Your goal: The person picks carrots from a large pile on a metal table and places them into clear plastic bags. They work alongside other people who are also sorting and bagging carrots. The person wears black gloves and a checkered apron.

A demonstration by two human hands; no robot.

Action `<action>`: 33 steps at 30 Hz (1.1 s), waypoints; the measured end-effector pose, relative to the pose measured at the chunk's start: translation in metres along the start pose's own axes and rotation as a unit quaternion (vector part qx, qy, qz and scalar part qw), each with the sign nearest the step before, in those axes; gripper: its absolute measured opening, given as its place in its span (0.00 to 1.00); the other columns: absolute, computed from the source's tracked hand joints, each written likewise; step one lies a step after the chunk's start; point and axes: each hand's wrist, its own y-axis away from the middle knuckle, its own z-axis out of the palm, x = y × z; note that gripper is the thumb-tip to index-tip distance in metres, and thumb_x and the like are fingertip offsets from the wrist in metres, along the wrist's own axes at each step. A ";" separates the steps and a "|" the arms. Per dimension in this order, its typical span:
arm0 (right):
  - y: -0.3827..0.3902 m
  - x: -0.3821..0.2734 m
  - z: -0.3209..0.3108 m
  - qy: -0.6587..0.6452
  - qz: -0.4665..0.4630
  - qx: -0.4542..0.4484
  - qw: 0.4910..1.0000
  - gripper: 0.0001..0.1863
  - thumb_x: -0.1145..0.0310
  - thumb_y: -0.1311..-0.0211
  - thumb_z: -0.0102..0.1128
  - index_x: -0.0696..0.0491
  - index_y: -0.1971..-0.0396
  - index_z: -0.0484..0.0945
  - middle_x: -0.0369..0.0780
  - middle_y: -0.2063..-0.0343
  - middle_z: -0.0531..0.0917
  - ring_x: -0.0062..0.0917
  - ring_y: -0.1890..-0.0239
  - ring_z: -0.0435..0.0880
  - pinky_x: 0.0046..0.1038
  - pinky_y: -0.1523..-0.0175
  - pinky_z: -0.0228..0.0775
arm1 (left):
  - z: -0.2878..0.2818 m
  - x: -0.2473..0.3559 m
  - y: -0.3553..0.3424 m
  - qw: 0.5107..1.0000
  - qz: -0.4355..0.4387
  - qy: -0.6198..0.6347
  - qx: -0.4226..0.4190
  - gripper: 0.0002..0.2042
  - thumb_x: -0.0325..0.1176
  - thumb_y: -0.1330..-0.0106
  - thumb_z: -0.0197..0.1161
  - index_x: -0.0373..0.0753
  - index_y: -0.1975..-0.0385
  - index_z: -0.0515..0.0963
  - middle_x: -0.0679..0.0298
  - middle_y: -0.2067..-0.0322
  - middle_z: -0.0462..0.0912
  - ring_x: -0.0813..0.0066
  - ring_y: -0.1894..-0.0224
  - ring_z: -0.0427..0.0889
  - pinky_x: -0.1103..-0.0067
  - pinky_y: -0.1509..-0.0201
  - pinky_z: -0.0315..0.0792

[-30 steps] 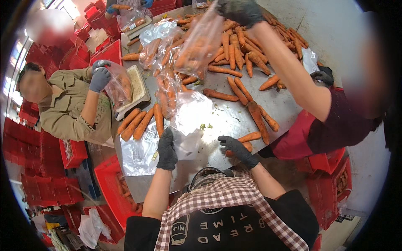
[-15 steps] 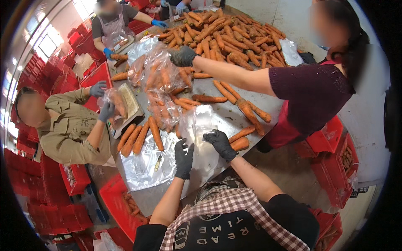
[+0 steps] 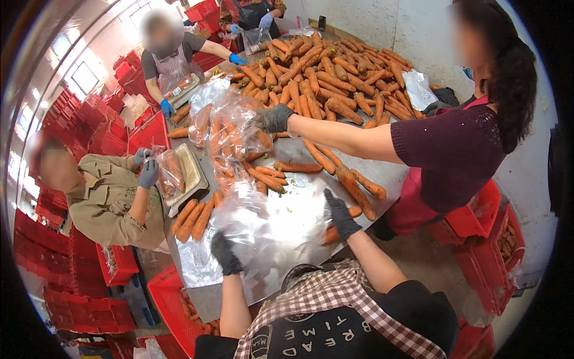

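A clear plastic bag [image 3: 250,224] is spread wide between my two black-gloved hands above the near part of the metal table. My left hand [image 3: 226,254] grips its left side, fingers bent against the film. At the opposite side my right hand [image 3: 342,216] appears to pinch the bag's edge; glare blurs the film there. No carrots can be made out inside it. Silvery printed packaging [image 3: 197,263] lies flat under the bag's left part. Several loose carrots [image 3: 192,220] rest left of the bag, and a few carrots [image 3: 332,234] lie beside my right hand.
A large carrot heap [image 3: 335,72] covers the table's far end. Filled carrot bags [image 3: 230,134] lie mid-table. A co-worker's arm [image 3: 341,136] reaches across from the right. At left, another co-worker handles a carrot bag [image 3: 172,170] over a scale [image 3: 194,173]. Red crates [image 3: 170,299] stand around the table.
My hands have moved apart, the left one leftward and the right one rightward, and the plastic bag between them has spread wide. The left co-worker's hands have drawn together at the bag's top.
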 end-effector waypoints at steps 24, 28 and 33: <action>0.022 -0.099 0.036 0.296 -0.215 -0.373 0.853 0.16 0.59 0.48 0.56 0.51 0.60 0.70 0.46 0.69 0.77 0.37 0.67 0.78 0.31 0.62 0.70 | 0.126 0.168 -0.005 0.864 0.102 -0.066 -0.489 0.38 0.44 0.56 0.69 0.34 0.45 0.61 0.51 0.50 0.68 0.59 0.48 0.68 0.67 0.39 0.52; -0.016 -0.090 0.007 0.381 -0.279 -0.428 0.771 0.19 0.59 0.49 0.58 0.53 0.59 0.72 0.43 0.68 0.79 0.33 0.66 0.79 0.30 0.61 0.69 | 0.115 0.122 -0.014 0.867 -0.001 -0.128 -0.481 0.12 0.34 0.44 0.59 0.42 0.60 0.78 0.61 0.72 0.76 0.70 0.70 0.75 0.77 0.63 0.69; -0.037 -0.143 -0.048 0.165 -0.021 -0.498 0.851 0.12 0.68 0.46 0.57 0.61 0.67 0.77 0.39 0.74 0.80 0.22 0.72 0.78 0.21 0.66 0.71 | 0.113 0.144 -0.027 0.912 -0.114 -0.038 -0.393 0.09 0.29 0.38 0.52 0.35 0.66 0.78 0.68 0.70 0.79 0.87 0.78 0.69 0.88 0.76 0.64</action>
